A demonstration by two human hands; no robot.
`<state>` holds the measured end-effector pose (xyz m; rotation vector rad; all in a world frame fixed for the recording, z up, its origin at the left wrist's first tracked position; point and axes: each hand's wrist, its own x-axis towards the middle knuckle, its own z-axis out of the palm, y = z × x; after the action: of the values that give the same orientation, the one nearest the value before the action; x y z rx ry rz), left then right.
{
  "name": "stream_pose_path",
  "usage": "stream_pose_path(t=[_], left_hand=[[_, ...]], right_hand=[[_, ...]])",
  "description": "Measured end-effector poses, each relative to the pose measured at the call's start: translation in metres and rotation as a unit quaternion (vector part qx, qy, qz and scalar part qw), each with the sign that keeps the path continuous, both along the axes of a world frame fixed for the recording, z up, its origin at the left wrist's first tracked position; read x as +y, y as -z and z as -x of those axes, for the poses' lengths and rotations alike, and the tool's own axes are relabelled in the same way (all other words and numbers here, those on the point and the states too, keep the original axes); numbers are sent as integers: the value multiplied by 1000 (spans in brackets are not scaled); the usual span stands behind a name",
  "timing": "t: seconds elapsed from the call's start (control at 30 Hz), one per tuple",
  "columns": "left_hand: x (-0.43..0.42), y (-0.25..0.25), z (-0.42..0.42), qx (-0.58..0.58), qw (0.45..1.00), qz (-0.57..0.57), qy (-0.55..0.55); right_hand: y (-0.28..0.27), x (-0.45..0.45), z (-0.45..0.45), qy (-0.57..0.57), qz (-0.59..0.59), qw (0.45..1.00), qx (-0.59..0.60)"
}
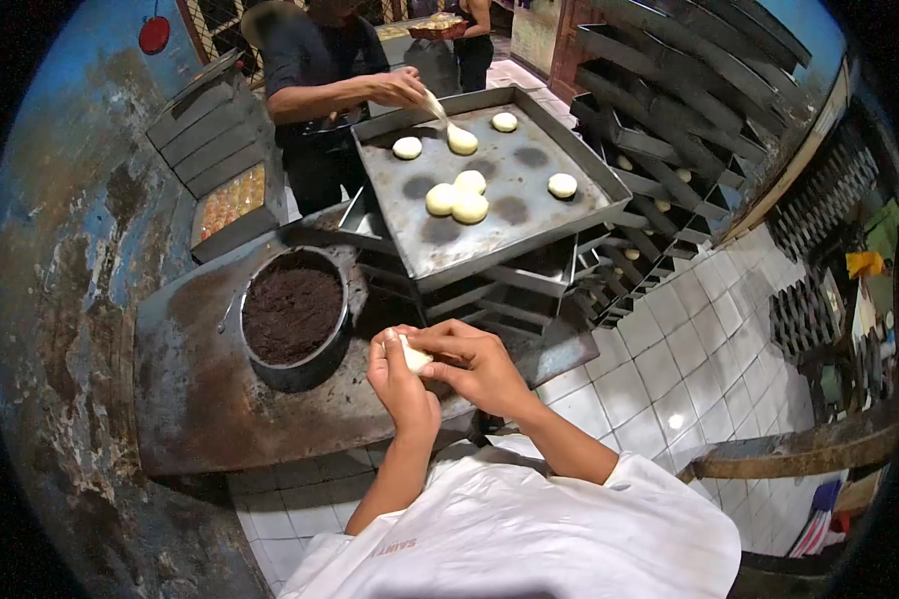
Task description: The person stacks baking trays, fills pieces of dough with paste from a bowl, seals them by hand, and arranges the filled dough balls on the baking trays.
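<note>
left hand and right hand held a dough piece between curled fingers, metal tray stood beyond, dark-filled pot stood nearby, as i observed

"What do the hands hold?"
"The left hand and right hand pinch a piece of pale dough between them."
"And nearby?"
"A pot of dark crumbly stuff sits on the tabletop."
"What's on the tray?"
"Dough balls, three clustered and touching. Over it, another person's hand holds a dough strand reaching down to one ball."
</note>
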<state>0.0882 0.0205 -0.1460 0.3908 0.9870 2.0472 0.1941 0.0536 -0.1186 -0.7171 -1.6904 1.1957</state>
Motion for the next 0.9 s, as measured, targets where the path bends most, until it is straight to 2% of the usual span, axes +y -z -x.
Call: stream_pose_path(t=[0.1, 0.2, 0.27, 0.33, 0.4, 0.43, 0.47, 0.53, 0.6, 0.63, 0.67, 0.7, 0.73, 0.8, 0.83, 0.87, 0.9], left_hand=[[20, -25, -33, 47, 999, -11, -2], [46, -36, -58, 223, 972, -60, -45], [55, -49, -69, 275, 960, -52, -26], [65, -56, -74, 378, 924, -59, 1], [77, -51, -70, 464, 883, -62, 37], [80, -55, -70, 464, 883, -62, 34], [81, -62, -73, 497, 865, -51, 47], [82, -66, -70, 528, 846, -40, 59], [79, -63, -57, 487, 870, -72, 16], [75, -57, -46, 465, 882, -72, -18], [66, -54, -32, 462, 884, -38, -54], [59, -46, -16, 446, 891, -22, -88], [48, -35, -2, 381, 918, -25, -108], [19, -17, 27, 310, 936, 42, -164], [2, -8, 40, 298, 932, 76, -193], [-18, 0, 53, 293, 924, 113, -217], [-37, 14, 68, 317, 910, 108, -246]], right_hand=[[-10, 34, -28, -9, -41, 999, 8], [-32, 65, -55, 48, -62, 995, -53], [-26, 84, -62, 10, 77, 996, 36], [-28, 104, -77, -31, 67, 997, 8], [-43, 118, -95, -225, 176, 953, -103], [-49, 122, -101, -263, 285, 919, -65], [-52, 130, -108, -267, 328, 905, -54], [-72, 163, -121, -303, 322, 889, -118], [-92, 214, -130, -229, 211, 920, -238], [-102, 241, -130, -135, 56, 939, -313], [-110, 269, -129, -36, -101, 921, -375], [-100, 306, -131, 25, -218, 901, -373], [-73, 345, -136, 84, -329, 866, -366], [-10, 406, -148, 69, -359, 814, -452], [-3, 403, -147, 13, -326, 748, -578], [62, 456, -169, 48, -481, 758, -437], [21, 447, -157, 10, -276, 816, -508]])
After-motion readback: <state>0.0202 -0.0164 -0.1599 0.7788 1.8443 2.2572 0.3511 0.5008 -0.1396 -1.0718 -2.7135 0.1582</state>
